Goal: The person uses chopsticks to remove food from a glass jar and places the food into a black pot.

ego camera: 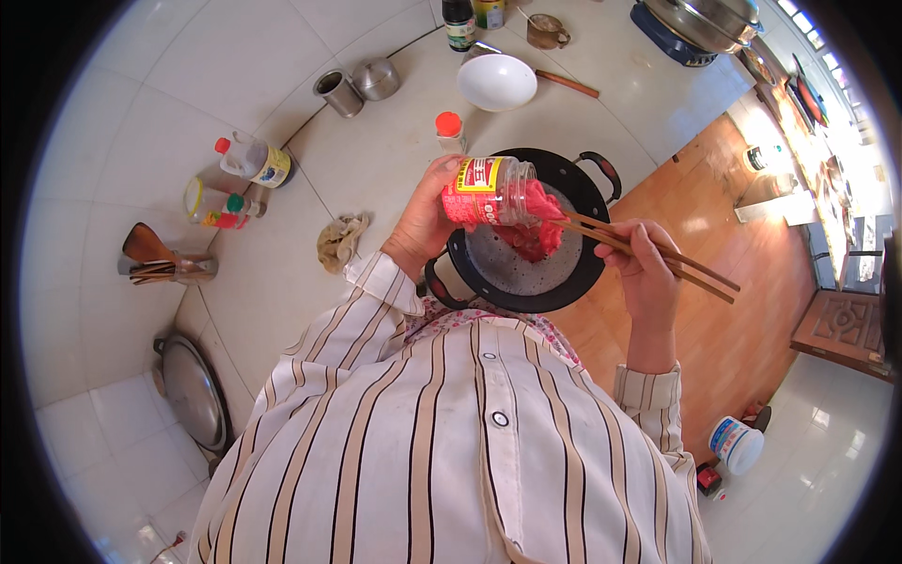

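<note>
My left hand (423, 215) grips a clear jar (486, 194) with a red and yellow label, tipped on its side over a black two-handled pot (525, 299). Soft red meat-like stuff (542, 204) bulges from the jar's mouth and hangs above the pot. Between the fingers of my right hand (645, 264) is a pair of wooden chopsticks (676, 264), their tips at the red stuff by the mouth. Foamy, greyish liquid (507, 271) with bubbles lies in the pot. Whether the lowest red part touches it, I cannot tell.
A red-capped shaker (451, 134) stands just behind the jar, a white bowl (497, 83) farther back. A crumpled cloth (342, 242) lies left of the pot. Bottles, including a red-capped jug (257, 162), and a utensil holder (197, 266) line the left wall. A steel pan (705, 21) sits back right.
</note>
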`<state>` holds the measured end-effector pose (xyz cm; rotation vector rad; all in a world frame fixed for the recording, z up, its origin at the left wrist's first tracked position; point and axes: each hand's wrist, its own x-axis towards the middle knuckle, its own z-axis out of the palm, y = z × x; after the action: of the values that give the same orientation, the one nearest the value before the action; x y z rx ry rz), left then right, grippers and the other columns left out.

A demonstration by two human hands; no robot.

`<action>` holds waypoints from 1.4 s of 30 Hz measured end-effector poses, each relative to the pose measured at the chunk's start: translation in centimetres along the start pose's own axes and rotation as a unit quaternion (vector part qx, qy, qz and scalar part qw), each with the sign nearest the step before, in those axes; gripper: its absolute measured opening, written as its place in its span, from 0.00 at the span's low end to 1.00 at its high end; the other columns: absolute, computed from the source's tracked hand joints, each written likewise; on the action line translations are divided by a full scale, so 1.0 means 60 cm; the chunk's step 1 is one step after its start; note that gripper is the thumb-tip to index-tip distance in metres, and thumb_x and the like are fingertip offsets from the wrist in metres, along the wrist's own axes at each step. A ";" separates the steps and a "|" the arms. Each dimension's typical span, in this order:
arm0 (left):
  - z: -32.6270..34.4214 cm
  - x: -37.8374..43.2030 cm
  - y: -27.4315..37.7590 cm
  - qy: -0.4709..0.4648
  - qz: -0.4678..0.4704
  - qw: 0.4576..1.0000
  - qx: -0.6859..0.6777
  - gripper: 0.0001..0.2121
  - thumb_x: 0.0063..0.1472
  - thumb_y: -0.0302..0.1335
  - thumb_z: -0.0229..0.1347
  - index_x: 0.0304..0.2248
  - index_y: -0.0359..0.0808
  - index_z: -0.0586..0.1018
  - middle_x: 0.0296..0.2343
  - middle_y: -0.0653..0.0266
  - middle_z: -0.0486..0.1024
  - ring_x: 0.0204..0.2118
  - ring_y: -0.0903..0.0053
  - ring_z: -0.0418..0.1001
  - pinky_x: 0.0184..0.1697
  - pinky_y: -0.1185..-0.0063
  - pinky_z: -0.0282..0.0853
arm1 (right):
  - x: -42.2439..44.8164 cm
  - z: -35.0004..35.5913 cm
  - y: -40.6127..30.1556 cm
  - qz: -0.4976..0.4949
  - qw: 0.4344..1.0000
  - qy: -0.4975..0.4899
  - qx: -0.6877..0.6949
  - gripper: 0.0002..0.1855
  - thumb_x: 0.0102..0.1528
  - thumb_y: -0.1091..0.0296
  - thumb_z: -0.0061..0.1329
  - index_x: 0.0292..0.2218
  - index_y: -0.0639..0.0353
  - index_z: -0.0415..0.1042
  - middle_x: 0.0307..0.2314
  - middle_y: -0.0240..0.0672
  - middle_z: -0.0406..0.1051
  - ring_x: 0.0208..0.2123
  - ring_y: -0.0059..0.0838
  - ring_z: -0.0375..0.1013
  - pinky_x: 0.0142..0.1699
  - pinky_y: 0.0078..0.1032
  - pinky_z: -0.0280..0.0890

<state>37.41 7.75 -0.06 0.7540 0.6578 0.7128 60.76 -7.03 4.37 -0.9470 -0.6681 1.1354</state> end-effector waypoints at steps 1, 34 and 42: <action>0.002 -0.001 0.000 0.014 0.012 1.000 0.004 0.23 0.54 0.46 0.49 0.43 0.40 0.63 0.32 0.66 0.70 0.30 0.78 0.71 0.22 0.79 0.65 | -0.005 -0.009 0.003 0.000 1.000 -0.001 -0.001 0.12 0.58 0.69 0.38 0.33 0.71 0.69 0.27 0.43 0.71 0.26 0.29 0.74 0.30 0.16 0.68; -0.006 -0.004 -0.043 0.101 -0.101 0.982 -0.121 0.20 0.56 0.49 0.43 0.40 0.44 0.70 0.35 0.69 0.73 0.33 0.78 0.70 0.26 0.80 0.63 | -0.073 0.040 0.047 -0.047 0.990 -0.004 -0.134 0.09 0.58 0.73 0.38 0.33 0.70 0.68 0.34 0.43 0.69 0.31 0.30 0.73 0.35 0.20 0.68; -0.032 -0.008 -0.027 -0.094 -0.095 0.951 -0.280 0.26 0.55 0.50 0.41 0.47 0.42 0.68 0.43 0.63 0.69 0.45 0.71 0.67 0.40 0.74 0.64 | -0.059 -0.015 0.020 -0.087 0.991 0.077 -0.068 0.09 0.58 0.72 0.38 0.33 0.70 0.67 0.31 0.44 0.70 0.29 0.30 0.73 0.33 0.19 0.68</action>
<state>36.22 7.28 -2.27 0.2227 0.3205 0.5996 59.89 -10.49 2.95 -1.0594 -0.6935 0.8618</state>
